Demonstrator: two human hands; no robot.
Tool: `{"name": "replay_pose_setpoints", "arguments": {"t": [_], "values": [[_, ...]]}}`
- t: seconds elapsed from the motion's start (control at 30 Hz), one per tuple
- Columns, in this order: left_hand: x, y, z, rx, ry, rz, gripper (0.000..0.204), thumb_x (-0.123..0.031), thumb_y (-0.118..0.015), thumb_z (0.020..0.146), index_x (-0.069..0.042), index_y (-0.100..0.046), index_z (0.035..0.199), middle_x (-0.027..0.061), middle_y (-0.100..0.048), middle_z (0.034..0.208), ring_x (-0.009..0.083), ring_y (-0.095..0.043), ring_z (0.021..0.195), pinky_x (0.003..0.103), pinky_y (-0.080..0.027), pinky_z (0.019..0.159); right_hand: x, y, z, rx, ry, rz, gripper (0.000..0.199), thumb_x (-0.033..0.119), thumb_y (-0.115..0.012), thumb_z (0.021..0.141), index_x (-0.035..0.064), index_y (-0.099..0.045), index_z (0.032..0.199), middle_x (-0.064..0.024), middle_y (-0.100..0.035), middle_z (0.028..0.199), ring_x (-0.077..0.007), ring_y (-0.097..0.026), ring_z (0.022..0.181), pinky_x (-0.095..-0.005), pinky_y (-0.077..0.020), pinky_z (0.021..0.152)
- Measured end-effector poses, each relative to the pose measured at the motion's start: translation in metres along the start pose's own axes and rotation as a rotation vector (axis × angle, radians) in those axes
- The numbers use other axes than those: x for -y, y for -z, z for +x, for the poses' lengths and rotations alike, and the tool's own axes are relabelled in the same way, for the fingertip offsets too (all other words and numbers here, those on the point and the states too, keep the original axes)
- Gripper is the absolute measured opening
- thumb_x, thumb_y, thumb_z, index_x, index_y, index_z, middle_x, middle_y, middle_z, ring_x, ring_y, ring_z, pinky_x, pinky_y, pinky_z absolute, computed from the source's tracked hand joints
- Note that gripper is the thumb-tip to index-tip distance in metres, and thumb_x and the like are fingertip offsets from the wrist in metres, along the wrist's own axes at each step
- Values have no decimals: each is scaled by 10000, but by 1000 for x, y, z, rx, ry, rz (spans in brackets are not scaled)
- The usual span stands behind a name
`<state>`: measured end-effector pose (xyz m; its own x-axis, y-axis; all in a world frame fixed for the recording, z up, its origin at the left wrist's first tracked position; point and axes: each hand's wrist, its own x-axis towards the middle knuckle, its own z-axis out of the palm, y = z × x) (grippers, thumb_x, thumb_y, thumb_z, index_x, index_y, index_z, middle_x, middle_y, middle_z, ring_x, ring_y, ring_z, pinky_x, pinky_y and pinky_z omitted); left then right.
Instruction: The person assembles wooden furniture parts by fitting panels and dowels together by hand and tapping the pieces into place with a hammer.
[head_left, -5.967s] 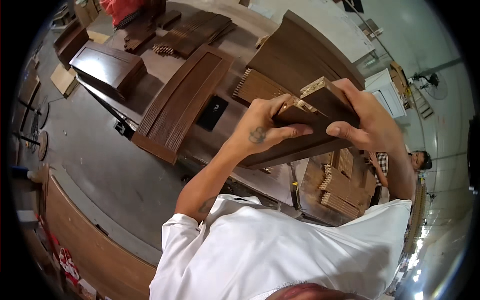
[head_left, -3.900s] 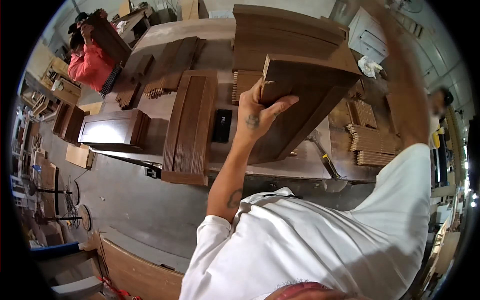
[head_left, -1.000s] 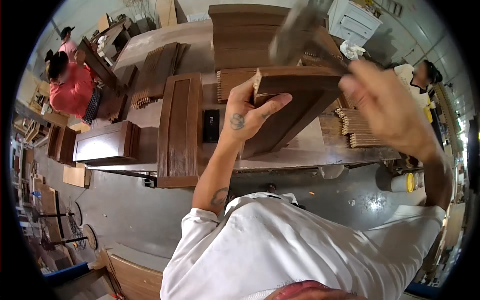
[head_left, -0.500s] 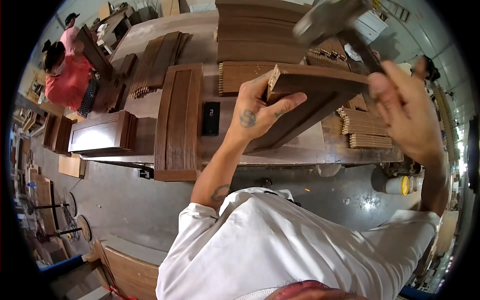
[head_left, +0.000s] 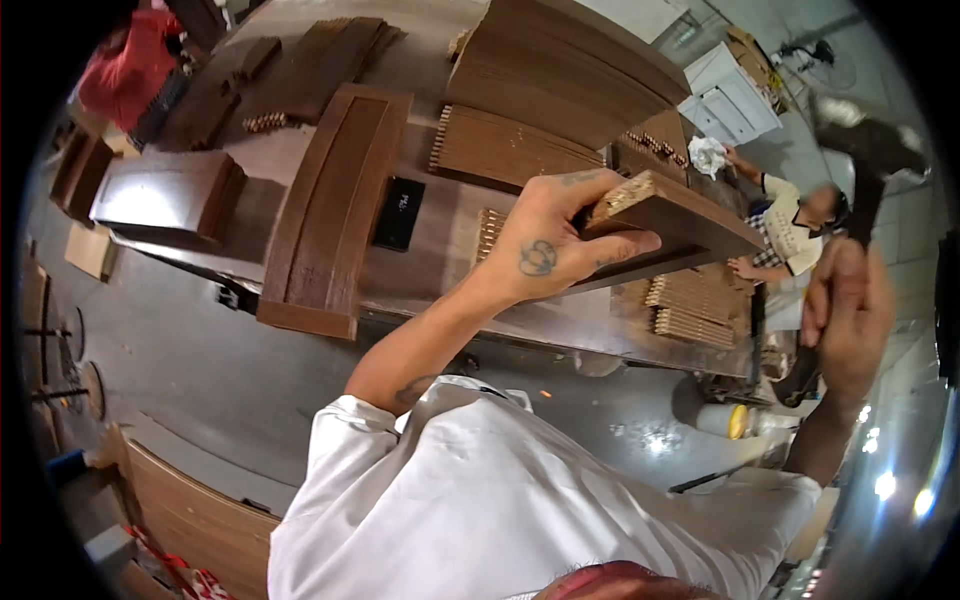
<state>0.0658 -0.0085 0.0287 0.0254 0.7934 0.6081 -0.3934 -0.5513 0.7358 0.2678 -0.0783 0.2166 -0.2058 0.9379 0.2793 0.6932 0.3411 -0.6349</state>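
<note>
My left hand (head_left: 560, 238) grips the near end of a dark brown framed wooden panel (head_left: 695, 215), thumb on one face and fingers round the other side. The panel is tilted up off the table, and its cut end shows pale raw wood. Out to the right, my right hand (head_left: 852, 315) is wrapped round the handle of a hammer (head_left: 872, 145), raised apart from the panel with its metal head uppermost. Left of my left arm, another framed panel (head_left: 325, 220) lies across the table edge beside a small black box-like thing (head_left: 399, 213).
The worktable (head_left: 440, 290) carries stacked slats (head_left: 520, 145), a large brown board (head_left: 560, 75), and shorter slats (head_left: 695, 300) at right. Stacked panels (head_left: 160, 195) stand at left. One person (head_left: 795, 225) is at the table's right end, another (head_left: 130, 70) far left. A bucket (head_left: 720, 420) stands on the floor.
The hammer has moved up and right, away from the panel's edge. My left hand still holds the panel. The whole view has turned, bringing the person at right into sight.
</note>
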Motion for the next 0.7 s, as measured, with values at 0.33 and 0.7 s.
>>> {"name": "replay_pose_setpoints", "arguments": {"t": [0.33, 0.7], "values": [[0, 5, -8, 46, -95, 114, 298, -135, -787, 712, 13, -651, 931, 106, -608, 737, 199, -551, 616, 292, -445, 592, 13, -18, -3, 14, -95, -100, 370, 322, -410, 1008, 40, -458, 773, 6, -420, 540, -49, -371, 418, -184, -296, 376], [1, 4, 6, 33, -142, 126, 262, -111, -773, 720, 24, -646, 905, 65, -564, 684, 150, -519, 576, 291, -386, 525, 20, -3, -18, -119, -57, -18, 341, 322, -400, 1010, 30, -485, 857, 14, -396, 558, -32, -355, 414, -176, -273, 354]]}}
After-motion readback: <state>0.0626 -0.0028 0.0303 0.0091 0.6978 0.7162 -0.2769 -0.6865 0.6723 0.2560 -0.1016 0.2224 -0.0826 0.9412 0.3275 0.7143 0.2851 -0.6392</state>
